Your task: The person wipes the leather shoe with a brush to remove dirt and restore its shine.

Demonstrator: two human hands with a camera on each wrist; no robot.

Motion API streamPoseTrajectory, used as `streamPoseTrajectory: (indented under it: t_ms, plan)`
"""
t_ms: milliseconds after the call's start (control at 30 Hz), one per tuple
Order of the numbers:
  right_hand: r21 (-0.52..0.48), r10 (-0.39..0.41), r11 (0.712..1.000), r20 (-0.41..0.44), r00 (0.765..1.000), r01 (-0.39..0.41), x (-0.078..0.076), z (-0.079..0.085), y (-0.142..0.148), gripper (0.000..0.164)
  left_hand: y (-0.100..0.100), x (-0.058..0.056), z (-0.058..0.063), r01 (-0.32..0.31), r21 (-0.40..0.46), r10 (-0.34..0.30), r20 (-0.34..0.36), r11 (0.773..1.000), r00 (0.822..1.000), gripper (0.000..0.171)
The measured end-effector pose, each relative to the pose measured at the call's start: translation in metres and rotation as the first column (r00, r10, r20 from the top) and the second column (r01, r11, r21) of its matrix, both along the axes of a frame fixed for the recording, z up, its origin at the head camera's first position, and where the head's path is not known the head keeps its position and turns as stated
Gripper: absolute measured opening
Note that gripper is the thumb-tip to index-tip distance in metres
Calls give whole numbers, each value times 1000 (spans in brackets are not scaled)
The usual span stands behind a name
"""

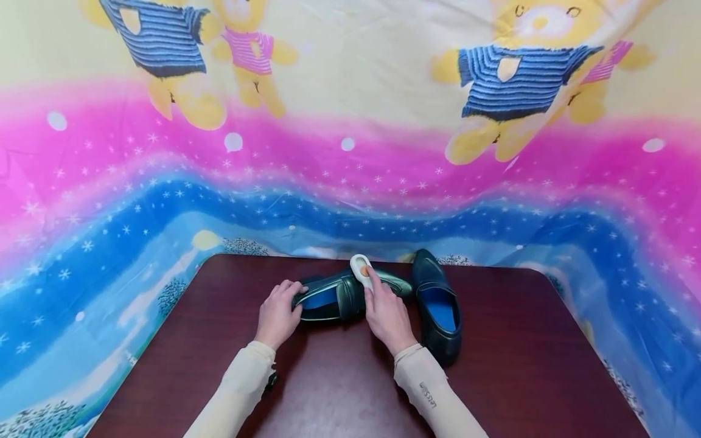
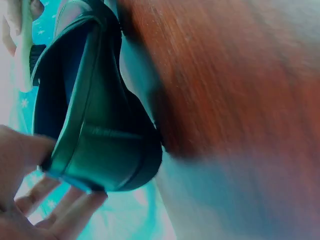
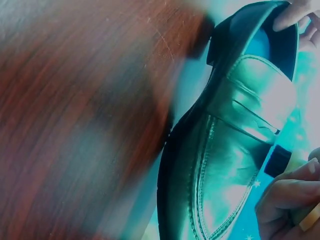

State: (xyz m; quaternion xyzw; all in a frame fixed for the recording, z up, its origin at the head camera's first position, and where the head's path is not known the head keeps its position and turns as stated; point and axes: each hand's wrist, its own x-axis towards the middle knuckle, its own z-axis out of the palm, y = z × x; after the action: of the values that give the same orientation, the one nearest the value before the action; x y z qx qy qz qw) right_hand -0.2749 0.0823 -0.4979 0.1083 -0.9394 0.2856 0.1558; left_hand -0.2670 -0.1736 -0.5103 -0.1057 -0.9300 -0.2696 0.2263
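Observation:
A black loafer (image 1: 350, 296) with a blue insole lies on the table, its toe to the right. My left hand (image 1: 278, 313) grips its heel; in the left wrist view the thumb (image 2: 30, 148) is at the collar and the other fingers lie outside the heel. My right hand (image 1: 389, 315) holds a small white-handled brush (image 1: 359, 265) over the front of the loafer. Dark bristles (image 3: 278, 161) show beside the shoe's upper in the right wrist view; whether they touch the leather I cannot tell.
A second black loafer (image 1: 445, 340) stands just right of my right hand, toe toward the back edge. Under everything is a dark red-brown table (image 1: 504, 365). A curtain (image 1: 339, 170) printed with bears hangs behind and around it.

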Motion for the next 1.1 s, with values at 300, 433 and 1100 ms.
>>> streamPoseTrajectory:
  t_ms: [300, 433, 1100]
  plan:
    - [-11, 48, 999, -98, 994, -50, 1, 3, -1, 50, -14, 13, -6, 57, -10, -56, 42, 998, 998, 55]
    - [-7, 48, 999, -100, 994, -49, 1, 5, -1, 50, -18, 18, -7, 92, -2, -92, 95, 996, 991, 61]
    - [-6, 44, 999, -33, 998, -44, 3, 2, 1, 51, -12, 9, -13, -301, 542, -216, 695, 785, 686, 108]
